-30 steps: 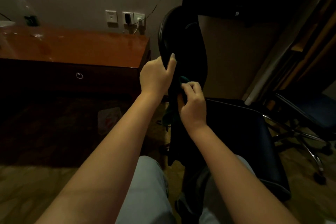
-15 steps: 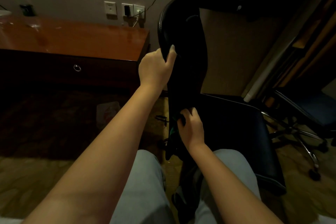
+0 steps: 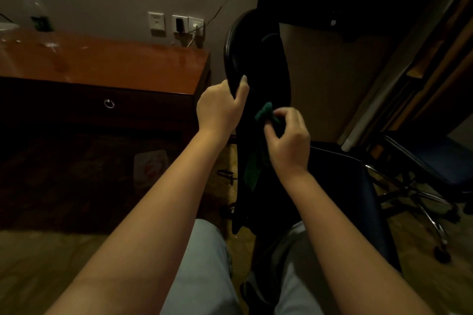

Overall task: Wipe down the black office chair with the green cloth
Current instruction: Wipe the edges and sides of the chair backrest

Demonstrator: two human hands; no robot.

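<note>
Dim room, wooden bench point(image 3: 102, 64) at left. Left hand point(image 3: 220, 107) clamps the chair point(image 3: 256, 64) back's edge; right hand point(image 3: 289, 140) pinches the cloth point(image 3: 265, 115) against it, mid-wipe. Next stroke probably needs steady pressure along the back.

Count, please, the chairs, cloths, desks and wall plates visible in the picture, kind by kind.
Chairs: 2, black and blue
Cloths: 1, green
Desks: 1
Wall plates: 3
Total: 7

Both hands point(image 3: 220, 107) point(image 3: 289, 140) in closed grip
</note>
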